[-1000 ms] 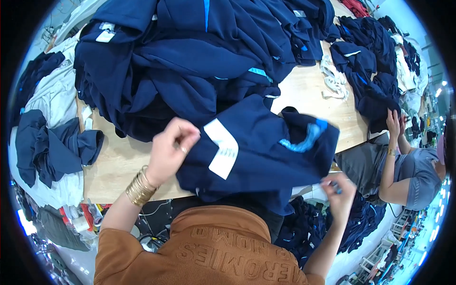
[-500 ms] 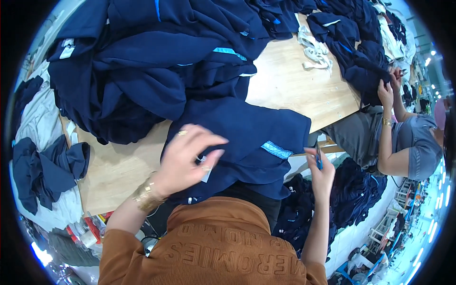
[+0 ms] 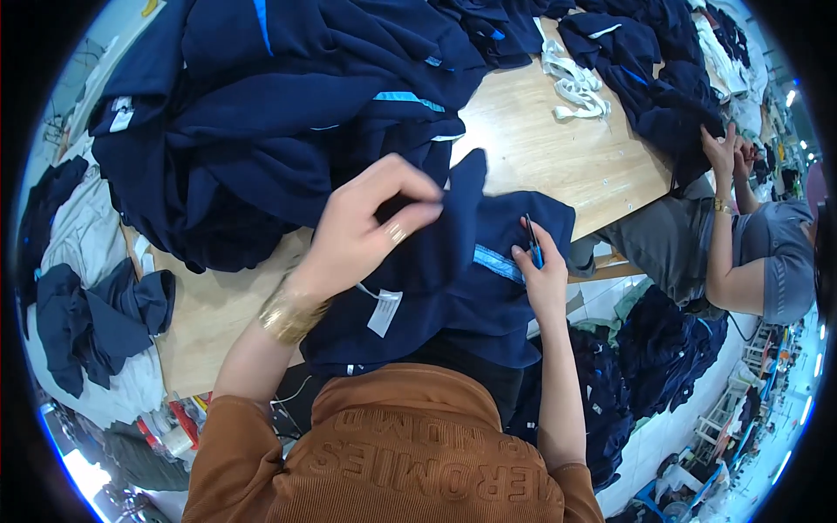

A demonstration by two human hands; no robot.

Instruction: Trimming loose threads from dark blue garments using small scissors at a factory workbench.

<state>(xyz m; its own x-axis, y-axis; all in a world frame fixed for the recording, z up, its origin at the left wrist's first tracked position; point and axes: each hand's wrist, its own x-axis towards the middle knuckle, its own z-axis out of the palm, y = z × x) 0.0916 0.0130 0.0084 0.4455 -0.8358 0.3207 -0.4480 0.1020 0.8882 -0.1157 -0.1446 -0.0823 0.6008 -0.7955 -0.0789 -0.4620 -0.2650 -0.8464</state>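
Observation:
A navy garment [image 3: 471,314] lies in front of me at the table's near edge, partly over my lap. My left hand [image 3: 357,231], slightly blurred, pinches its cloth with thumb and fingers and lifts a fold that stands up beside the fingertips. A white label [image 3: 384,312] hangs out below that hand. In my right hand [image 3: 547,277] is a pair of small thread snips [image 3: 534,246] with blue on the handle, blades pointing away from me. They are over the garment's right part, close to a light-blue strip [image 3: 499,262].
A large heap of navy garments [image 3: 235,131] covers the table's left and far side. White fabric tape [image 3: 577,87] lies on the wooden table [image 3: 523,139]. At right, a co-worker [image 3: 741,235] handles dark cloth. More dark garments [image 3: 663,357] are piled low on the right.
My left hand has moved up and away, raising a fold of the garment. My right hand has come left with the snips, from beyond the garment's edge to over it.

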